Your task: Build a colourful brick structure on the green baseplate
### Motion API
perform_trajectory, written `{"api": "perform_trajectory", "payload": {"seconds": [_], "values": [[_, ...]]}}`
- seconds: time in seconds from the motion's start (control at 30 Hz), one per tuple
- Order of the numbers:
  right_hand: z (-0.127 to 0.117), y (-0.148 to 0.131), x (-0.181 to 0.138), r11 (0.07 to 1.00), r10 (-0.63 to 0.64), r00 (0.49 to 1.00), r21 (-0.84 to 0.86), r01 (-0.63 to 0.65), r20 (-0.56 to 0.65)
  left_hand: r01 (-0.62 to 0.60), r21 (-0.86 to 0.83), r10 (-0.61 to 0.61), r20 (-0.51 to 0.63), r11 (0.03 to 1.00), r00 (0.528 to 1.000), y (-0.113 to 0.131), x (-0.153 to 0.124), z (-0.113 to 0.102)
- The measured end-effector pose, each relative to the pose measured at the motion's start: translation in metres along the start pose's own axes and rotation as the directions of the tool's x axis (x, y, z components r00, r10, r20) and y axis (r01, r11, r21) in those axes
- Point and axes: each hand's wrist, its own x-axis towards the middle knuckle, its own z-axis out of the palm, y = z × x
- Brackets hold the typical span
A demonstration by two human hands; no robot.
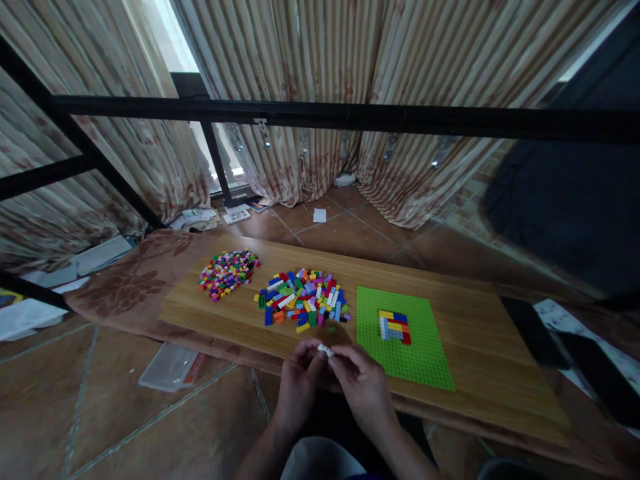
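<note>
My left hand [299, 381] and my right hand [364, 383] meet at the near edge of a low wooden board [480, 360]. Together their fingertips pinch a small white brick [325, 349]. Just beyond the hands lies a pile of several larger mixed-colour bricks [303, 304]. Farther left sits a pile of tiny mixed-colour bricks [227, 272]. To the right lies a green baseplate [400, 333] with a small patch of yellow, blue, red and white bricks [394, 326] pressed onto it.
The board rests on a brown flowered cloth [125, 280] over a tiled floor. A clear plastic bag [170, 367] lies on the floor at left. Black metal bars [320, 115] cross ahead, with striped curtains behind. A dark object [565, 213] looms at right.
</note>
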Motion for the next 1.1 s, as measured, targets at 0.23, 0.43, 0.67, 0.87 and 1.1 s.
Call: {"api": "perform_trajectory", "payload": {"seconds": [0.23, 0.43, 0.67, 0.87, 1.1], "values": [[-0.063, 0.038, -0.023, 0.989, -0.035, 0.991, -0.147, 0.016, -0.133, -0.194, 0.521, 0.092, 0.215, 0.831, 0.972, -0.025, 0.0, 0.047], [-0.114, 0.072, -0.005, 0.838, -0.228, 0.944, -0.542, 0.065, -0.238, -0.328, 0.795, 0.238, 0.236, 0.511, 0.942, -0.028, 0.027, 0.074], [-0.113, 0.084, 0.012, 0.741, -0.317, 0.929, -0.662, 0.114, -0.194, -0.333, 0.854, 0.186, 0.28, 0.4, 0.942, -0.031, 0.055, 0.095], [-0.11, 0.088, 0.011, 0.736, -0.345, 0.906, -0.67, 0.099, -0.245, -0.321, 0.871, 0.168, 0.277, 0.371, 0.946, -0.038, 0.063, 0.1], [-0.11, 0.093, 0.013, 0.764, -0.342, 0.902, -0.636, 0.105, -0.262, -0.273, 0.89, 0.145, 0.235, 0.365, 0.961, -0.036, 0.069, 0.105]]}}
